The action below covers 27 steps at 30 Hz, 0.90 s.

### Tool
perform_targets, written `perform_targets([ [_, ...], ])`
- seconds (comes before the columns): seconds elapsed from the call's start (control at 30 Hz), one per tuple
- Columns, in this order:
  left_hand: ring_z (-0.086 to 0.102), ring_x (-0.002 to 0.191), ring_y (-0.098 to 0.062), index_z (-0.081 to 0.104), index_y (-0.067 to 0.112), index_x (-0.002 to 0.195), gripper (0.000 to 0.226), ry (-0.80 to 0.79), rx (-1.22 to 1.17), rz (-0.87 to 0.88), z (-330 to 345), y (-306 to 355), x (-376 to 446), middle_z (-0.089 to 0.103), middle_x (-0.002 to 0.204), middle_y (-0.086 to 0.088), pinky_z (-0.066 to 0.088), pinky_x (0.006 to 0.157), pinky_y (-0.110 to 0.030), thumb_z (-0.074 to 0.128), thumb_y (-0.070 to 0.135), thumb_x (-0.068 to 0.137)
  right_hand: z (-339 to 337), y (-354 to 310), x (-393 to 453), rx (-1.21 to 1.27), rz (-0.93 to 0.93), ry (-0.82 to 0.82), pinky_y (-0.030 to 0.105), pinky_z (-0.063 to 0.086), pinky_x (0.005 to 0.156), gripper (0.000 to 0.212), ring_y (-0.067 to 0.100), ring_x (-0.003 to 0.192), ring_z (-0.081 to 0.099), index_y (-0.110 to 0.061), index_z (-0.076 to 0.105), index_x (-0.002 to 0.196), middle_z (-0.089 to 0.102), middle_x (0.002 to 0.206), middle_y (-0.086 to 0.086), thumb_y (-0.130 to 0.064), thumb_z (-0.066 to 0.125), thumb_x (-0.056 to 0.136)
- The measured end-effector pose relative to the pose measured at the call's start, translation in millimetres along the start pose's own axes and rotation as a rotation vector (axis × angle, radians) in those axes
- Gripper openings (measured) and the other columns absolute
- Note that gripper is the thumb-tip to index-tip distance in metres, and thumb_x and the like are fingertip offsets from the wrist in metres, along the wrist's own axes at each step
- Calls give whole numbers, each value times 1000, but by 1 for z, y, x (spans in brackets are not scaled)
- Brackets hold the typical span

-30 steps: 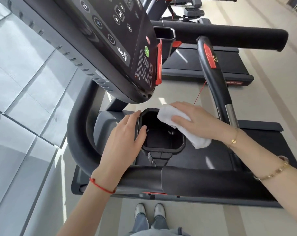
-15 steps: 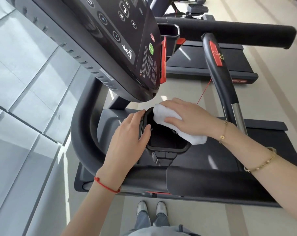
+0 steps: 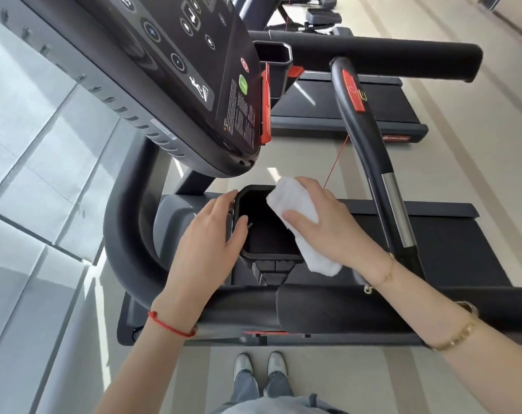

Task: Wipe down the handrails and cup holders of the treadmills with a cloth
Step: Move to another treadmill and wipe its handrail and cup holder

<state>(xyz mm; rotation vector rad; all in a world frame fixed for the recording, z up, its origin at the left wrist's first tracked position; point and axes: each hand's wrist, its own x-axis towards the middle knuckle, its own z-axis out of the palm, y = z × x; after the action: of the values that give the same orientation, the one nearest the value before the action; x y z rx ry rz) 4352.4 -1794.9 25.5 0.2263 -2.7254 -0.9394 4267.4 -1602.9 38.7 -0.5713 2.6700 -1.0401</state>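
A black cup holder (image 3: pixel 265 234) sits below the treadmill console. My left hand (image 3: pixel 207 234) grips its left rim, thumb hooked over the edge. My right hand (image 3: pixel 328 225) holds a folded white cloth (image 3: pixel 298 216) against the holder's right rim; the cloth's far end reaches the top right corner and its near end hangs past the front edge. A padded black handrail (image 3: pixel 358 312) runs across in front of me. A curved handrail (image 3: pixel 367 150) with a red tag and a silver sensor strip rises on the right.
The console panel (image 3: pixel 170 73) overhangs the cup holder from the upper left. A second cup holder (image 3: pixel 276 61) and another treadmill's handrail (image 3: pixel 388 56) lie beyond. A red safety cord (image 3: pixel 337 159) hangs near my right hand. Glass wall panels stand at left.
My right hand slid the cloth along the holder's right rim toward the far corner. My left hand kept its grip on the left rim. The camera view shifted slightly.
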Motion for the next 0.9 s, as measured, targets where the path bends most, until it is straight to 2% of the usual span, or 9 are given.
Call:
perform_targets([
  [0.2,59,110,-17,46,20,142,50,-4,3,3,1,-1,1,62,126,2,41,86,-24,48,38,95,-8,-17,29,54,90,-34,28,37,78,44,21,108,52,-25,45,136,58,120,1,-37,56,95],
  [0.27,59,110,-16,46,20,142,50,-4,5,5,2,0,1,62,126,3,41,86,-23,49,38,95,-2,-15,14,130,108,26,27,37,82,50,19,110,49,-25,39,140,53,124,1,-34,57,94],
  [0.37,59,110,-15,46,21,142,53,-2,1,3,3,-2,1,62,126,3,40,85,-23,45,42,93,13,-11,-21,267,108,82,16,33,81,64,12,117,37,-28,24,146,37,133,-3,-28,59,92],
  [0.43,60,110,-16,46,21,142,53,-1,-2,8,3,-2,1,62,125,3,42,85,-24,45,43,93,17,-10,-26,300,106,88,19,34,87,68,14,124,35,-26,20,147,35,136,-3,-26,60,92],
  [0.5,60,109,-17,47,20,141,53,2,-2,10,4,-2,2,63,124,2,42,86,-24,46,42,93,11,-11,-11,260,123,73,31,39,95,64,20,124,41,-23,24,147,40,137,2,-27,59,93],
  [0.53,60,109,-17,47,19,141,53,4,-3,10,4,-2,2,63,124,1,42,86,-24,46,41,93,6,-12,1,214,128,50,33,40,93,61,22,121,45,-23,26,146,43,135,4,-30,57,94],
  [0.67,60,109,-18,49,17,140,51,12,-2,13,3,-2,1,63,123,0,40,85,-22,49,37,94,-12,-16,33,37,71,-89,27,35,82,53,21,114,49,-24,34,145,50,135,4,-36,54,97],
  [0.83,59,106,-12,49,19,140,49,19,13,9,2,-2,1,63,122,2,37,83,-18,50,38,94,0,0,-4,78,65,-75,31,36,86,62,21,111,46,-30,17,148,38,134,2,-38,52,97],
  [0.9,59,105,-12,49,19,139,48,27,9,-2,1,-2,0,63,121,2,38,82,-18,51,38,94,-5,0,0,83,89,-99,33,39,88,63,23,114,47,-27,18,149,40,136,5,-39,51,97],
])
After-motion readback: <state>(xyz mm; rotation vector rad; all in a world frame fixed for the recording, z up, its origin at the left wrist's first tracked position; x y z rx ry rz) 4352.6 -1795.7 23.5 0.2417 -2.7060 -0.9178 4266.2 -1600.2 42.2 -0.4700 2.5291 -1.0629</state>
